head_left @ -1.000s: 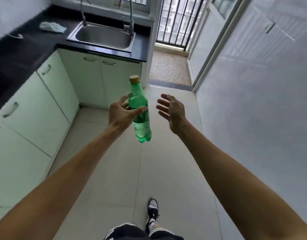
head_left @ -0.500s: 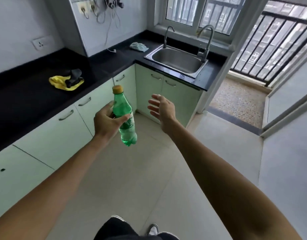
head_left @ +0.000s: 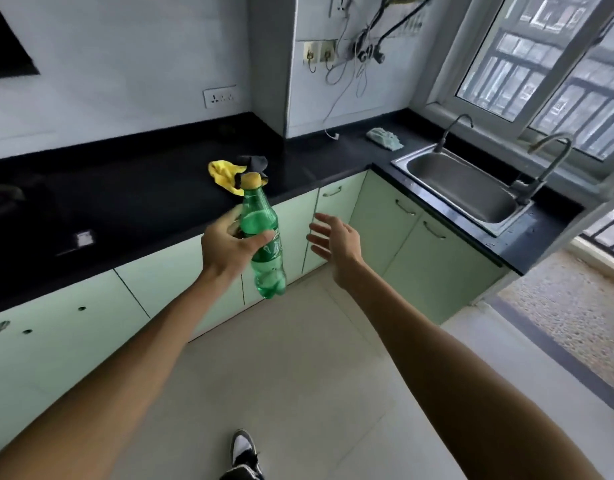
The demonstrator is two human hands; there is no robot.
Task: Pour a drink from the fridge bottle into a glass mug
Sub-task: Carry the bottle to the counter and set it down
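Your left hand [head_left: 229, 249] grips the capped green bottle [head_left: 264, 244] mid-body, nearly upright, in the air before the counter [head_left: 142, 195]. Your right hand [head_left: 336, 242] hovers just beside it, fingers [head_left: 317, 233] spread, holding nothing. Clear liquid fills the bottle's lower part.

Both my bare forearms stretch forward, side by side. My left grip [head_left: 229, 249] curls round a bottle [head_left: 258, 216], thumb across its front. My right grip [head_left: 336, 245] hovers near it, not touching, fingers spread.
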